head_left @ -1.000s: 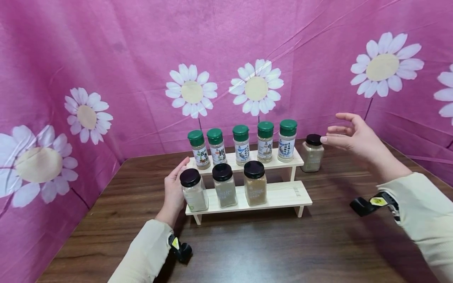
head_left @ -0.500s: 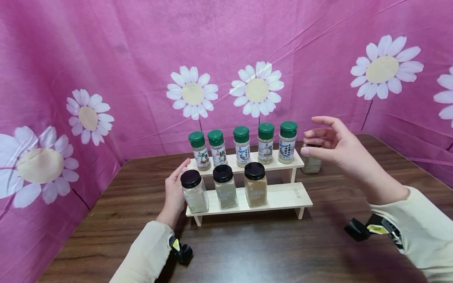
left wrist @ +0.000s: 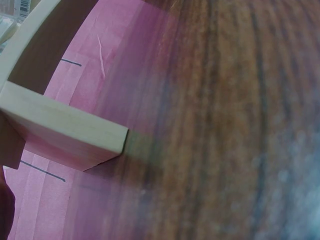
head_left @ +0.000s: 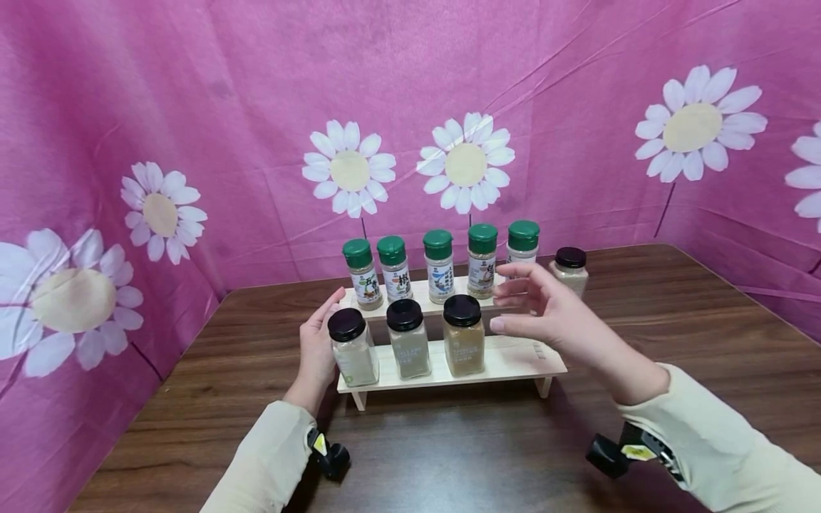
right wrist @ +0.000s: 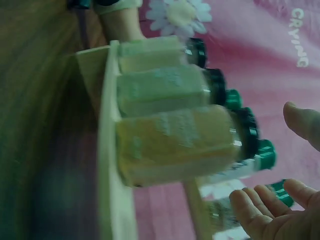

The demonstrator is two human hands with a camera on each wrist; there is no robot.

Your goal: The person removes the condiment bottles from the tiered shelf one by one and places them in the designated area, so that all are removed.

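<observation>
A two-tier pale wooden rack point(head_left: 513, 363) holds spice jars. At its left end, my left hand point(head_left: 316, 353) rests beside the tiers with the index finger extended along the upper one; its other fingers are mostly hidden behind a black-lidded jar point(head_left: 355, 356). Two more black-lidded jars, a greyish one point(head_left: 409, 349) and a brown one point(head_left: 465, 345), share the lower tier. Just right of the brown jar, my right hand point(head_left: 554, 313) hovers empty, thumb and fingers apart. In the right wrist view, its fingertips point(right wrist: 245, 205) appear past the brown jar's lid.
Several green-capped shakers point(head_left: 439, 267) stand along the upper tier, the rightmost partly hidden by my right hand. Another black-lidded jar point(head_left: 569, 267) stands on the brown wooden table point(head_left: 449, 456) right of the rack. A pink daisy-print cloth point(head_left: 256, 142) hangs behind.
My right hand has moved left from beside the lone jar on the right, passing in front of it, to near the brown jar. The left hand, rack and jars have stayed put.
</observation>
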